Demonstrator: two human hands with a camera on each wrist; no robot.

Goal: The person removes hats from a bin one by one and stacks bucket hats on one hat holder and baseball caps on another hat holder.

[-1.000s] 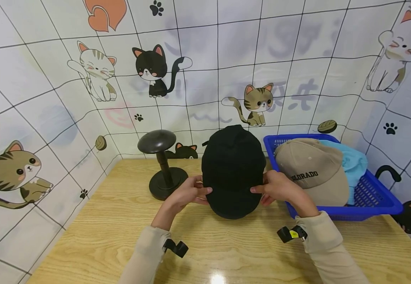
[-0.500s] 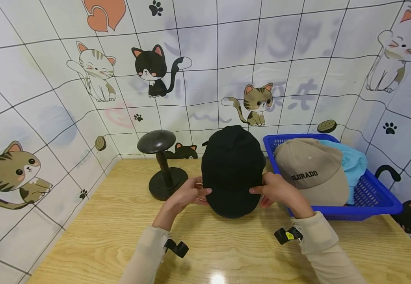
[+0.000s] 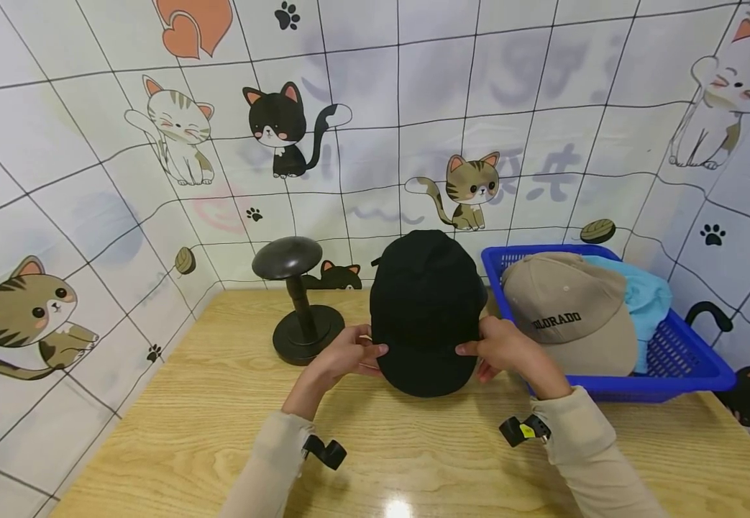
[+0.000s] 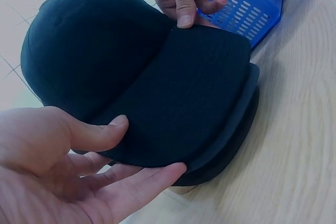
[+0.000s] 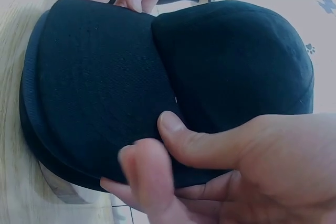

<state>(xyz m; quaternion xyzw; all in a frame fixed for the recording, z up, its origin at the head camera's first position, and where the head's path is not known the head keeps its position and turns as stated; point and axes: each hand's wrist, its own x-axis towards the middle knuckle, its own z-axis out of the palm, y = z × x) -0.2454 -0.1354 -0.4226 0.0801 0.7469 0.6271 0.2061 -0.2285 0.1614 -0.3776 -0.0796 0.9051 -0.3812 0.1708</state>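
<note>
A black baseball cap [image 3: 428, 302] faces me in the middle, its brim [image 4: 173, 98] toward the near side. Layered brim edges [image 4: 231, 129] show beneath the top one, as of dark caps stacked together. My left hand [image 3: 349, 350] pinches the brim's left edge, thumb on top and fingers underneath. At the right edge my right hand [image 3: 500, 344] holds the brim likewise, its thumb [image 5: 178, 135] near where brim meets crown and one finger raised off the cloth. A pale wooden piece [image 5: 63, 184] shows under the caps; whatever else supports them is hidden.
Left of the caps stands a dark hat stand [image 3: 297, 295] with a domed top and round base. To the right, a blue plastic basket [image 3: 692, 360] holds a tan "COLORADO" cap [image 3: 565, 309] and light-blue cloth [image 3: 643, 291]. A cat-printed wall sheet [image 3: 368, 115] rises behind the wooden table [image 3: 187, 432].
My right hand and forearm have shifted slightly inward to the left. The cap's brim edge has edged up a little, and my left hand stays nearly still.
</note>
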